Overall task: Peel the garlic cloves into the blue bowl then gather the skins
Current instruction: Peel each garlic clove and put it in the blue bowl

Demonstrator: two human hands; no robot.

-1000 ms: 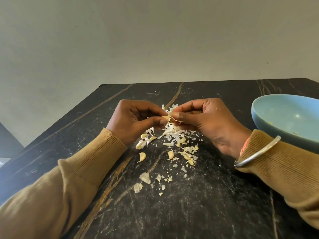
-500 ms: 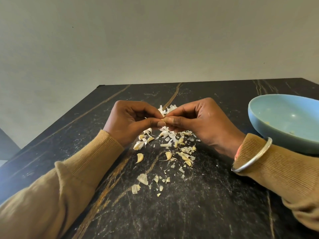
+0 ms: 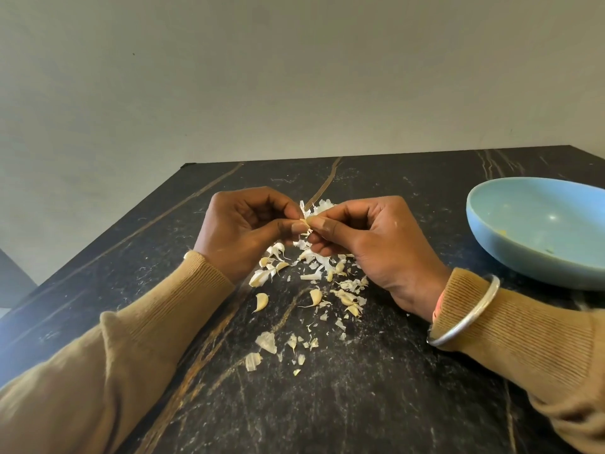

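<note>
While left hand (image 3: 242,231) and right hand (image 3: 363,237) meet fingertip to fingertip, both pinch one clove (image 3: 307,221) above table (image 3: 360,404). Skins (image 3: 314,257) and loose cloves (image 3: 315,297) scattered beneath. Bowl (image 3: 537,234) right, apart.

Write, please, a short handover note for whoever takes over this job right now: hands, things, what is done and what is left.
Left hand and right hand: both pinch one garlic clove between their fingertips, above the pile.
Skins: scattered on the table, under and in front of the hands.
Loose cloves: several lie among the skins.
Blue bowl: at the right, only small bits show inside.
Done: some peeling, judging by the skins.
Left: finish this clove, peel the rest into the bowl, gather the skins.
</note>
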